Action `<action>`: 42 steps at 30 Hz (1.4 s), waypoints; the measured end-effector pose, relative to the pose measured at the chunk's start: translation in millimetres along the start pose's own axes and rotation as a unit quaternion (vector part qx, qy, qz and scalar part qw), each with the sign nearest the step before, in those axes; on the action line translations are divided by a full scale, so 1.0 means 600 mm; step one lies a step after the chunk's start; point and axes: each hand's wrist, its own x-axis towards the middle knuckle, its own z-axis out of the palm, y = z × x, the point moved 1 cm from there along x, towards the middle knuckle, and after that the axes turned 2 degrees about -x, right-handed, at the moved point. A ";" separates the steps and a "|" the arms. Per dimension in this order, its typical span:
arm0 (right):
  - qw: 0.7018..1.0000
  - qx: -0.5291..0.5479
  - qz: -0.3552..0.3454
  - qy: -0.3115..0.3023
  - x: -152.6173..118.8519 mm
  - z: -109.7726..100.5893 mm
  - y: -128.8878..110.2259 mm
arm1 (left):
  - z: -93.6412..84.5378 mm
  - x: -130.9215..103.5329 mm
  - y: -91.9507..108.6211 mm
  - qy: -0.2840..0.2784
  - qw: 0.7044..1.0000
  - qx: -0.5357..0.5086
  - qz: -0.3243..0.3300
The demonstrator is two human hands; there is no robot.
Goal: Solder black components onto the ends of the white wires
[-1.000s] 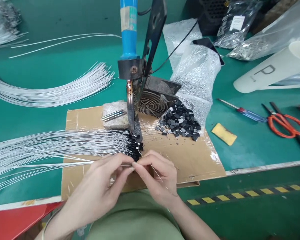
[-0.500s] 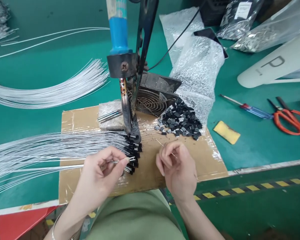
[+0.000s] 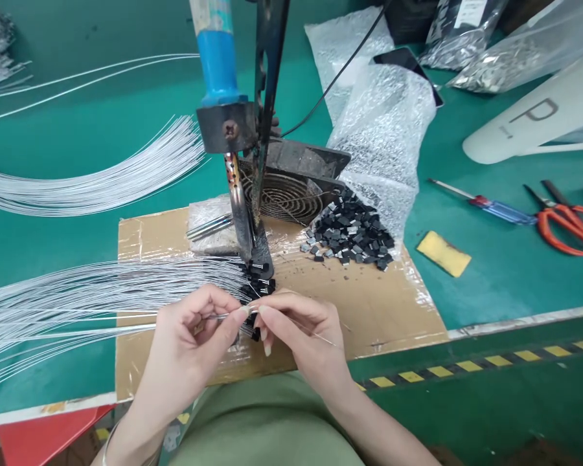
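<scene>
My left hand (image 3: 197, 340) is closed in a pinch on a thin wire near its end, in front of the bundle of white wires (image 3: 126, 285). Thumb to fingertip, my right hand (image 3: 301, 323) pinches at that same wire end, its fingertips meeting those of the left. A strand of thin solder wire (image 3: 323, 338) also lies in the right hand, its tail sticking out past the palm. What sits between the fingertips is mostly hidden. Just behind them, the bundle's ends carry small black connectors (image 3: 261, 285) below a blue-handled soldering iron (image 3: 217, 65) held in a stand.
Cardboard (image 3: 379, 317) covers the work spot. Behind it stand a black fan (image 3: 286, 194) and a pile of black connectors (image 3: 354, 230) by a bubble bag (image 3: 383, 123). Rightward lie a yellow sponge (image 3: 444, 254), a screwdriver (image 3: 500, 210) and red-handled scissors (image 3: 563, 230). More wires (image 3: 102, 184) curve at left.
My right hand has moved left from over the cardboard to the left fingertips and now pinches there. The left hand keeps its hold on the wire. The view has shifted slightly.
</scene>
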 end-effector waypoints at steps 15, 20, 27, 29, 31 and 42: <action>0.997 0.053 0.052 0.010 0.005 -0.001 0.002 | 0.001 -0.009 -0.007 -0.012 0.998 0.055 0.005; 0.992 0.069 0.107 -0.009 0.011 -0.009 -0.006 | -0.004 -0.005 -0.008 -0.024 0.997 0.070 0.012; 0.986 0.059 0.154 -0.017 0.016 -0.014 -0.010 | -0.017 0.005 -0.012 -0.068 0.992 0.100 0.035; 0.986 0.067 0.155 -0.017 0.015 -0.012 -0.009 | -0.014 0.004 -0.011 -0.054 0.994 0.091 0.027; 0.985 0.080 0.150 -0.016 0.014 -0.010 -0.008 | -0.009 0.001 -0.011 -0.036 0.996 0.077 0.019; 0.986 0.098 0.129 0.026 0.010 0.001 -0.001 | 0.016 -0.009 -0.020 0.044 0.996 0.049 0.060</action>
